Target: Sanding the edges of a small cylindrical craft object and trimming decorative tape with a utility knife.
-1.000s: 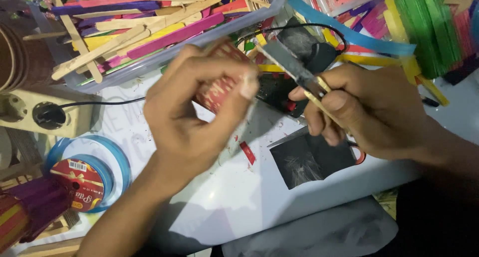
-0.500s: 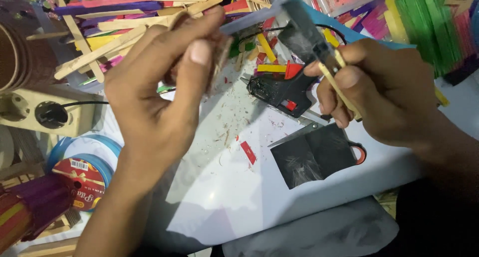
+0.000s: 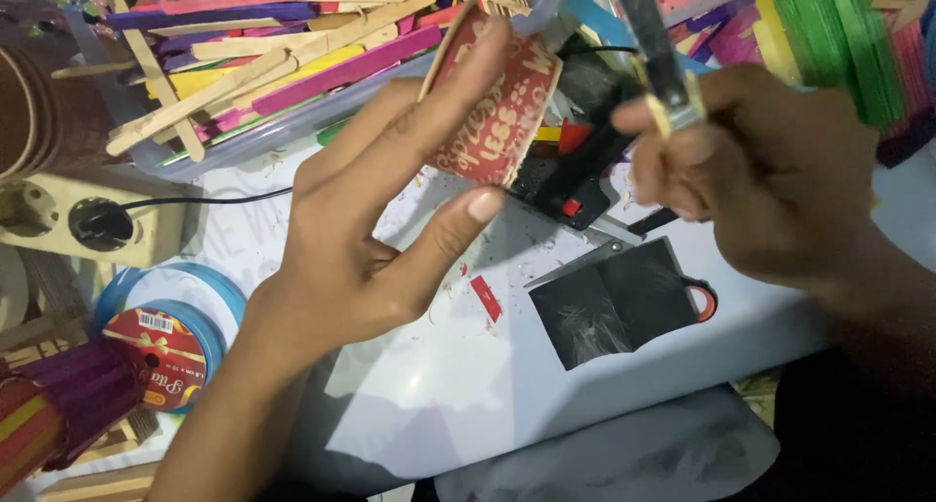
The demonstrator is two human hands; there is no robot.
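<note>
1. Left hand [image 3: 366,239]: raised above the white work surface [image 3: 439,385], palm facing the camera, forearm entering from the lower left. The fingers extend upward and the thumb reaches out to the right. Thumb and fingers are clamped on a red ribbon roll [image 3: 492,97] with pale lettering, held tilted near the top centre of the view.
2. Right hand [image 3: 770,180]: raised at the right, forearm entering from the lower right corner. The fingers are curled shut around a thin tool with a yellowish handle and a dark blade [image 3: 658,54], which points upward. The tool is blurred; its exact kind cannot be told.
3. Separation: the two hands are apart. A black glue gun [image 3: 575,175] with red parts lies on the surface between and below them, just beside the ribbon roll.
4. Upper edge: a clear tray of coloured craft sticks [image 3: 273,44] borders the work area at upper left, close behind the ribbon roll. More coloured sticks [image 3: 838,44] stand at upper right, behind the right hand.
5. Left edge: a cream socket block [image 3: 58,210] with a black plug, and a blue-rimmed tape reel [image 3: 161,336] below it, both well apart from the left hand.
6. Open room: bare white surface lies below the left hand. A dark square sheet [image 3: 609,307] occupies the area below the right hand, and a small red scrap [image 3: 486,297] lies near the centre.
</note>
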